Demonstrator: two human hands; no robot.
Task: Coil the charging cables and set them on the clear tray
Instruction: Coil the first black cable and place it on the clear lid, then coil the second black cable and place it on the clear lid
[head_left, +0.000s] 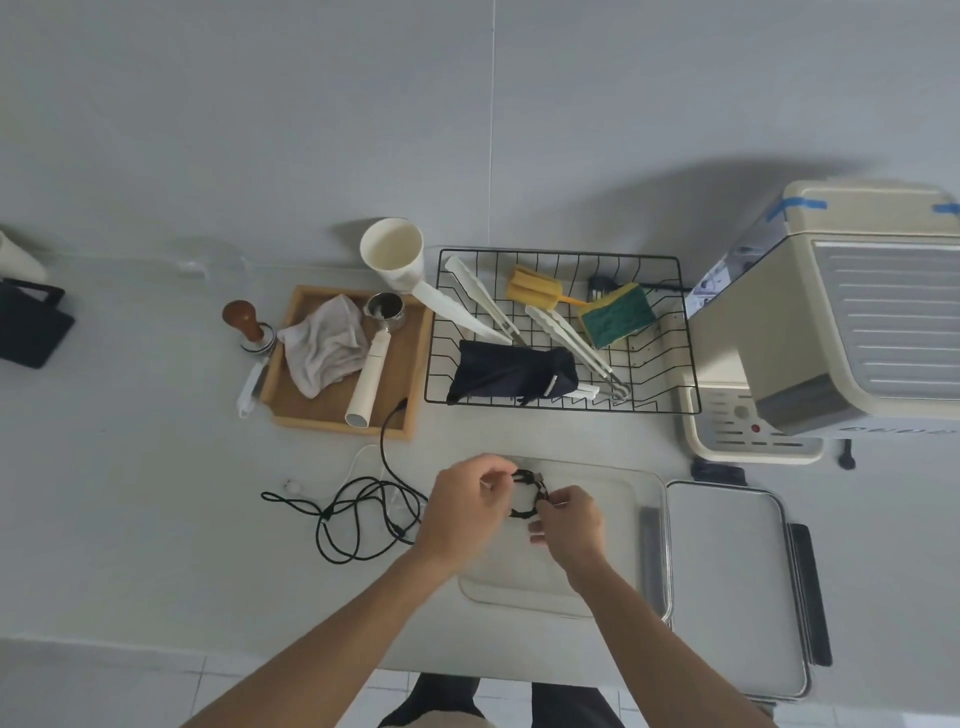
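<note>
A small black cable coil (525, 496) hangs between both hands just above the clear tray (613, 499) in the centre foreground. My left hand (462, 506) pinches the coil's left side, and my right hand (569, 522) grips its right side. To the left of the tray, a loose black cable (358, 512) lies tangled on the counter, one end reaching up to the wooden tray. A thin white cable (358, 460) runs through that tangle.
A wooden tray (415, 364) holds a cloth and a portafilter. Behind it stand a white cup (392, 254) and a wire rack (561, 332) with sponges and tongs. A coffee machine (831, 322) stands at the right, with a metal tray (727, 587) in front of it.
</note>
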